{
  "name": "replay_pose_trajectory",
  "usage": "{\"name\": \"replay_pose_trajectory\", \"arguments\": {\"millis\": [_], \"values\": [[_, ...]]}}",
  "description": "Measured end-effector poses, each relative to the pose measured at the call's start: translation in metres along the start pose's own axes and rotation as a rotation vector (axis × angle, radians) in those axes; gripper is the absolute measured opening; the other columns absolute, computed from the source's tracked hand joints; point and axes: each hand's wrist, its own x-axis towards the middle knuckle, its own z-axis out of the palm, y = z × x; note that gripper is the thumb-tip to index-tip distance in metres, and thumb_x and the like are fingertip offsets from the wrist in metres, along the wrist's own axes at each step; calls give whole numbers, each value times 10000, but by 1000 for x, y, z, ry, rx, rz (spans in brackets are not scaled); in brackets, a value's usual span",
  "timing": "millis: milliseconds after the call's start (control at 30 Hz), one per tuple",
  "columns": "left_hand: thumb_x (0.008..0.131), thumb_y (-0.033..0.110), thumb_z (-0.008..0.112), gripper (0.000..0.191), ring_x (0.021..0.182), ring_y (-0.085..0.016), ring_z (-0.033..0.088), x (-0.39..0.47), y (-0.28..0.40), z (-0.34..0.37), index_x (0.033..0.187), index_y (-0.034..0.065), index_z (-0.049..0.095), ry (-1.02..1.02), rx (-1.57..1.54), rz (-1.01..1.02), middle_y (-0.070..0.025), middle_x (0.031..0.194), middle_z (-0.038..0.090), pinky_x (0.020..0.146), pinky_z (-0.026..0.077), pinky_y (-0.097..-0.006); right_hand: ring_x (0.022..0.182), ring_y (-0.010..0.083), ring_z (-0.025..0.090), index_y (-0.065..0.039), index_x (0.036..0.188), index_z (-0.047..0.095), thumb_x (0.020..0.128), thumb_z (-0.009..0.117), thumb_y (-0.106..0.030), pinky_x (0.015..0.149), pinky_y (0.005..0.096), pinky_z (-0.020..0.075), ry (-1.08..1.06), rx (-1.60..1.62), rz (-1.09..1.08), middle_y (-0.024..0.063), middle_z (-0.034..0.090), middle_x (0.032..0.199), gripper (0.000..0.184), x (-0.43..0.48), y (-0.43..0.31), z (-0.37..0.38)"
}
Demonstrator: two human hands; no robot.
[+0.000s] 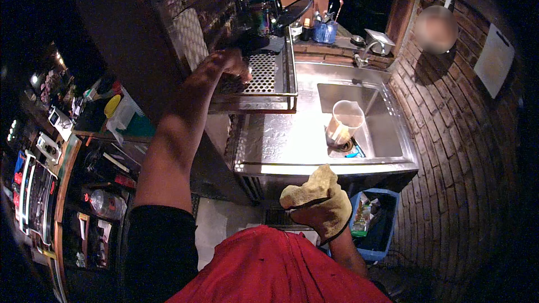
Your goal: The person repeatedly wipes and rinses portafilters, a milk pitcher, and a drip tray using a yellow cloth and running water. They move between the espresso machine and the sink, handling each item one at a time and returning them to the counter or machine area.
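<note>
My left arm stretches up to a raised metal rack with a perforated tray (262, 76). My left hand (233, 65) is at the tray's left side; its fingers are blurred and shadowed, so whether it holds something cannot be told. Dark cookware stands at the rack's far end. My right hand (320, 208) wears a thick, stained light-coloured work glove and is low before the sink's front edge, its fingers bent; its grip is unclear. In the steel sink (387, 139) a translucent plastic pitcher (348, 114) stands near a blue-handled tool (354, 154).
A blue bin (395, 219) with waste is below the counter on the right. Behind the sink are a faucet (361, 59) and a blue utensil holder (325, 33). A brick wall (425, 134) bounds the right side, with a white cutting board (494, 61) hanging there.
</note>
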Motion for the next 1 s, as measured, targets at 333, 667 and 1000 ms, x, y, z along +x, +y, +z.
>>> {"name": "replay_pose_trajectory", "arguments": {"millis": [333,667,1000], "values": [[575,260,874,714,1071,-344,633,-44,14,-42,1158,-7,561,432,-296,404,-217,1121,658,919,508,-423,800,346,728,-61,873,644,615,859,-486,662,408,580,-91,-86,29,169,721,814,542,5,-38,2],[632,323,844,626,1105,-384,560,-56,26,-20,1096,-12,592,852,-172,422,-224,1105,583,1000,443,-471,696,330,721,-42,932,631,726,788,-410,590,376,565,-60,-100,-276,164,694,730,449,16,-50,29],[633,118,805,699,1141,-440,497,-311,-24,131,1229,7,456,459,-767,858,-249,1191,476,1007,412,-491,792,248,672,-40,1066,632,706,801,-261,668,340,542,-290,3,-388,90,679,879,455,4,-176,79]]}}
